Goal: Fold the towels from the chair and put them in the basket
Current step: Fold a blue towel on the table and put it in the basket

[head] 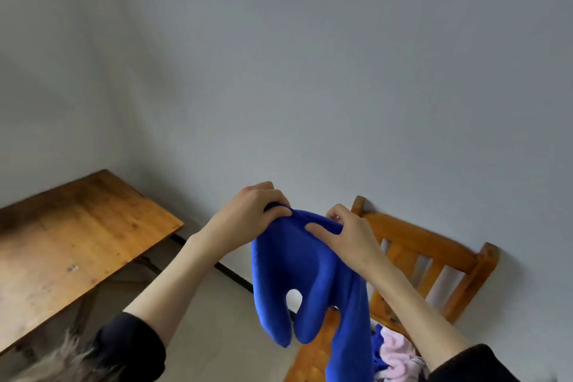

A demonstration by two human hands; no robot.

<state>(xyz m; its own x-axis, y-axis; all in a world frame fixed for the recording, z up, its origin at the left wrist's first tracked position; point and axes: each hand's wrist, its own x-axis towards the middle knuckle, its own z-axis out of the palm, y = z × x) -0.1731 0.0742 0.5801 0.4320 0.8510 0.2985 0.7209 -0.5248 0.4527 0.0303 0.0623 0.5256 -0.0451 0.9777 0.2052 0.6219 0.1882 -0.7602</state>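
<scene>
A bright blue towel [313, 276] hangs bunched in the air in front of the wooden chair [434, 254]. My left hand [254, 211] pinches its top edge on the left, and my right hand [347, 232] grips the top edge close by on the right. The cloth droops in folds down to the bottom of the view. On the chair seat lie more towels, a pink one [397, 353] and a bit of blue beside it. No basket is in view.
A wooden table [71, 245] stands at the left against the wall corner. The chair's slatted back leans on the plain grey wall [310, 71]. Pale floor [217, 319] shows between table and chair.
</scene>
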